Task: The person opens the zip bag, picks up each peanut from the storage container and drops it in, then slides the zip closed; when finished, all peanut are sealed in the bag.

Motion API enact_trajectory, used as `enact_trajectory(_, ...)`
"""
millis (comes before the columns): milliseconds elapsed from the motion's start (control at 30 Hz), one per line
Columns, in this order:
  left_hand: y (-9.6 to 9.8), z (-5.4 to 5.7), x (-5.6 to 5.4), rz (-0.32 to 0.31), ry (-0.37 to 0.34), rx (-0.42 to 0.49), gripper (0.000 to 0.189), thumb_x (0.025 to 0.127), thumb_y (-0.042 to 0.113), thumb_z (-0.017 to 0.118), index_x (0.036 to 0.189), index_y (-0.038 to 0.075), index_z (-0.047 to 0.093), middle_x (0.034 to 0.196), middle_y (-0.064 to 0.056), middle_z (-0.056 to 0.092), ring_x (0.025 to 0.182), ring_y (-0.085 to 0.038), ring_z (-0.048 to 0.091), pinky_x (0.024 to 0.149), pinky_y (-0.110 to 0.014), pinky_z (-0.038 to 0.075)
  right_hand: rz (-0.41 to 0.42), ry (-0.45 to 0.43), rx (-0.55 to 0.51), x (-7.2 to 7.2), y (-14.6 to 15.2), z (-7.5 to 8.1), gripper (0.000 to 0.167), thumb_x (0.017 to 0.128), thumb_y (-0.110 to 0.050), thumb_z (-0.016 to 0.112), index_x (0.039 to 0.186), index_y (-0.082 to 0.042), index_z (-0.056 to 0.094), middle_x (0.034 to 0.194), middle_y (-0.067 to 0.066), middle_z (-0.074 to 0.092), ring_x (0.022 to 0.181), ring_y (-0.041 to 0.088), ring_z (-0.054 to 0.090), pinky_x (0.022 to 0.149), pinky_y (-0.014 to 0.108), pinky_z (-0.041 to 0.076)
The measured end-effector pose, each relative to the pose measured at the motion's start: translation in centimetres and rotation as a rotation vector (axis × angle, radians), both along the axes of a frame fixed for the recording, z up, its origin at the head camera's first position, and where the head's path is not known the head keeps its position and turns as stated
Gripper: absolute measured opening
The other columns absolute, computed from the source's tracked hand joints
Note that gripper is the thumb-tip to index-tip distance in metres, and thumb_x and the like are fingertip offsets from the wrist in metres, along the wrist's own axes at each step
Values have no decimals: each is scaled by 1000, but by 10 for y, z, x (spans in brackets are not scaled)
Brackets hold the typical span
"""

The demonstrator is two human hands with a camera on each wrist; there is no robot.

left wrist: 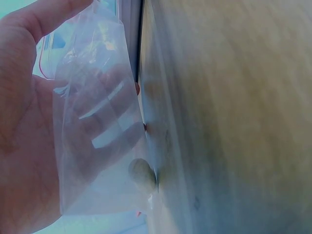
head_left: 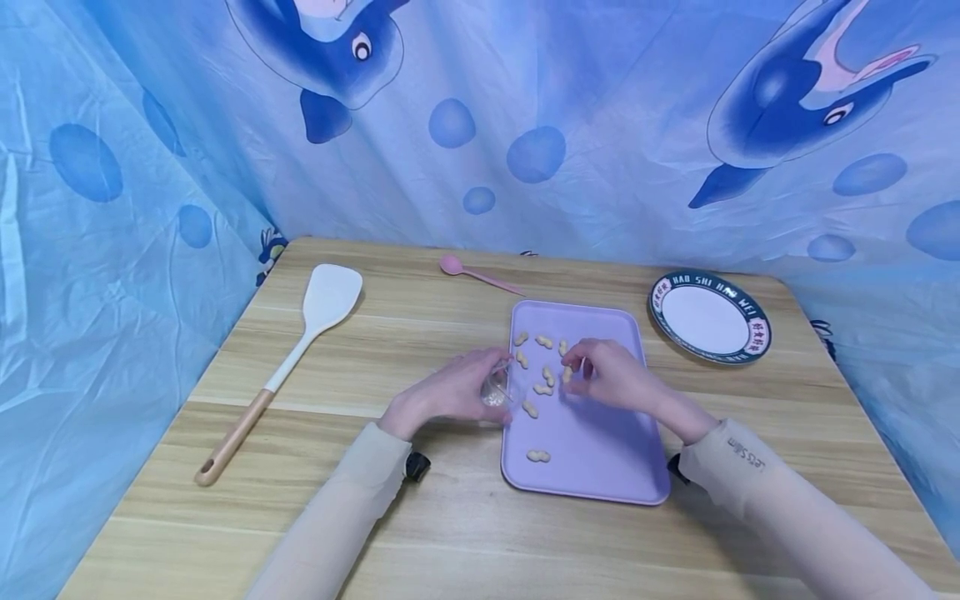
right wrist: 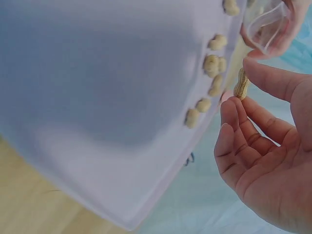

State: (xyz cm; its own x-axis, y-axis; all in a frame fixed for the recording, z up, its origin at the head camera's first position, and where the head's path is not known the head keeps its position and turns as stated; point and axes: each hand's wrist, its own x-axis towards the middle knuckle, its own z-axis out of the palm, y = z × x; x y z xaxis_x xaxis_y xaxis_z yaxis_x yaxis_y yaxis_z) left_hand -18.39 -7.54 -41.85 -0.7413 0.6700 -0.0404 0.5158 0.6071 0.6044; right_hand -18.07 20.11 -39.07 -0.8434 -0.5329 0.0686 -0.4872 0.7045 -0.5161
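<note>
My left hand holds a small clear plastic bag at the left edge of a purple tray. In the left wrist view the bag hangs in front of the palm, its mouth by the thumb, and one peanut shows near its bottom. Over the tray, my right hand pinches a peanut between thumb and fingertips, raised off the tray in the right wrist view. Several more unshelled peanuts lie scattered on the tray's left half, one of them, a lone peanut, nearer the front.
A white spatula with a wooden handle lies on the left of the wooden table. Behind the tray is a pink spoon. At the back right sits a green-rimmed white plate. A blue dolphin-print curtain hangs behind.
</note>
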Motion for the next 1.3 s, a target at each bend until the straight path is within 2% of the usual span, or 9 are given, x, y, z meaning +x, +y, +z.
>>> enact_trajectory(167,0,-1,-1,4,8,-19,91,75,37,87,148,7,41,128,-4,59,122,-20,52,110,-47,34,14,0,19,1,-12,13,28,80,-11,82,104,1,72,88,6,68,78,21,61,66,30,49)
enact_trajectory(300,0,-2,-1,4,14,-23,92,74,38,87,147,7,41,125,-2,59,119,-18,53,109,-47,36,33,4,9,2,-21,17,30,80,-12,83,105,0,72,87,6,67,78,21,61,66,29,49)
enact_trajectory(533,0,0,0,0,7,-20,95,74,39,87,149,6,38,130,-4,58,123,-20,52,111,-50,34,52,-12,-22,4,-35,17,30,80,-11,83,106,-1,72,85,1,66,76,17,60,65,28,50)
enact_trajectory(667,-1,0,0,3,8,-17,93,74,39,87,148,6,40,129,-4,59,122,-20,52,109,-50,35,70,-30,-29,4,-43,15,30,81,-10,82,108,-1,72,86,2,65,75,14,60,66,27,51)
enact_trajectory(900,0,1,1,-11,18,-8,85,74,38,87,142,10,46,121,-1,59,115,-18,54,103,-45,40,115,-30,-35,6,-51,13,32,80,-9,82,108,0,71,89,7,68,76,17,62,67,27,51)
enact_trajectory(1100,-1,-2,0,-15,17,-15,84,75,38,86,143,12,45,124,-1,59,118,-19,53,106,-45,38,136,-28,-38,5,-55,10,31,80,-9,83,107,0,72,89,6,69,75,18,61,67,27,50)
enact_trajectory(1300,0,-3,0,-13,18,-24,87,76,39,86,146,12,43,131,-3,57,124,-21,51,110,-47,35,134,-23,-26,5,-55,8,31,81,-12,83,107,-2,72,89,3,69,76,19,62,72,32,48)
